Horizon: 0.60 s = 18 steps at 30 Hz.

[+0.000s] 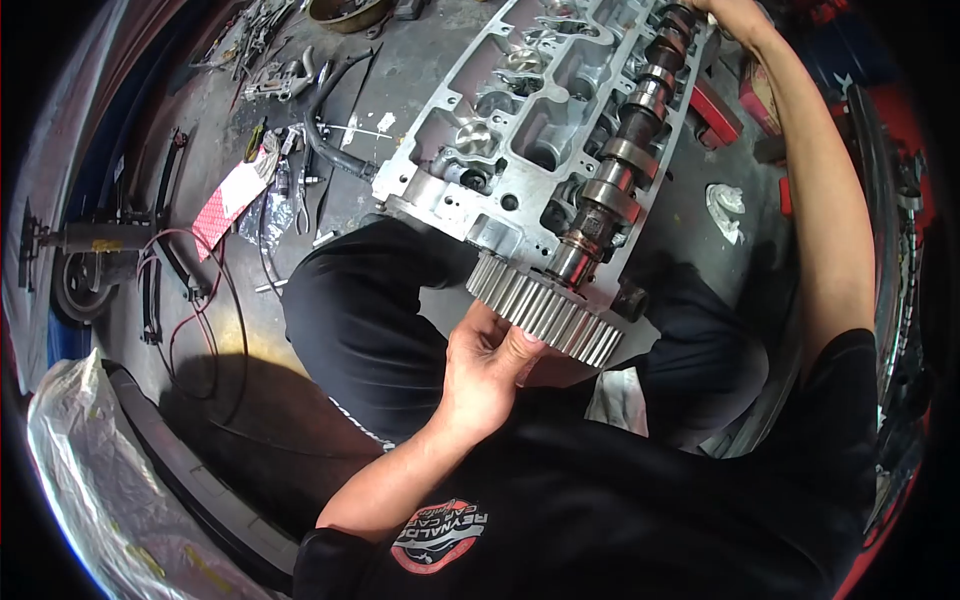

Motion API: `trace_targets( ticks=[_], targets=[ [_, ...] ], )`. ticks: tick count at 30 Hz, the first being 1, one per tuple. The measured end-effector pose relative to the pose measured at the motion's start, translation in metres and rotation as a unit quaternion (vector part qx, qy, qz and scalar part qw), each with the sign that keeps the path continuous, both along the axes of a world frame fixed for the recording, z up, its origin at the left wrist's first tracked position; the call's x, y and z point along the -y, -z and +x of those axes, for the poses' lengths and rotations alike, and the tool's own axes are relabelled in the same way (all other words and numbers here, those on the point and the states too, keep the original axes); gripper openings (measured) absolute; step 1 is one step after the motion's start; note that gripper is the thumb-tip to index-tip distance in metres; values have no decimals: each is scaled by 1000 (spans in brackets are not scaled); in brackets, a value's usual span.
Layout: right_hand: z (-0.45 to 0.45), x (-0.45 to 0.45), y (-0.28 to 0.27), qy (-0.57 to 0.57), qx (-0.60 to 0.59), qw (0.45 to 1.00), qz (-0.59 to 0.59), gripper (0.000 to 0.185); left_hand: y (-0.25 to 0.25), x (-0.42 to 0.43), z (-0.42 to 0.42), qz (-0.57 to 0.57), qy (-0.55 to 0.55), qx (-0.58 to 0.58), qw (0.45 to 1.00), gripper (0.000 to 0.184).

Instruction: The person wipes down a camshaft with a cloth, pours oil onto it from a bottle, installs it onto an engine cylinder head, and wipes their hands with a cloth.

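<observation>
A silver cylinder head (548, 108) lies in front of my crossed legs, its valve side facing up. Along its right side runs a camshaft (612, 192) with dark, shiny lobes. A toothed camshaft pulley (545, 312) sits at the camshaft's near end. My left hand (485, 372) is closed on the pulley's near face, thumb against the rim, other fingers partly hidden. At the far end my right hand (733, 17) grips the camshaft; the frame's top edge cuts off its fingers.
A black hose (322, 125) touches the head's left corner. Pliers (305, 195), a red-and-white packet (232, 200) and a cable (212, 330) lie on the left floor. Crumpled white paper (724, 210) and a red box (712, 112) are on the right. Plastic sheeting (90, 480) covers something lower left.
</observation>
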State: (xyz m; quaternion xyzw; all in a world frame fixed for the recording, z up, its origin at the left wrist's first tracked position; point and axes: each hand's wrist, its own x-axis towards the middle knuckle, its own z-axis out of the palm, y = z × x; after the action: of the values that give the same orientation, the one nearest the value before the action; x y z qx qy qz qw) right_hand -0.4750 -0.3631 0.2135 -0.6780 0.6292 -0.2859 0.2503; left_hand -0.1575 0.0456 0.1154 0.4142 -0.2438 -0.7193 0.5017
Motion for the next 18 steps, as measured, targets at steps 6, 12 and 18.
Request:
trace_targets(
  ticks=[6,12,18],
  targets=[
    [-1,2,7,-18,109,994,11,15,-1,5,-3,-67,-62,105,990,44],
    [-11,13,22,-41,116,992,-1,16,-4,0,-1,-36,-59,133,989,49],
    [-18,23,42,-43,124,991,-24,17,-10,6,-3,-36,-43,117,991,43]
  ],
)
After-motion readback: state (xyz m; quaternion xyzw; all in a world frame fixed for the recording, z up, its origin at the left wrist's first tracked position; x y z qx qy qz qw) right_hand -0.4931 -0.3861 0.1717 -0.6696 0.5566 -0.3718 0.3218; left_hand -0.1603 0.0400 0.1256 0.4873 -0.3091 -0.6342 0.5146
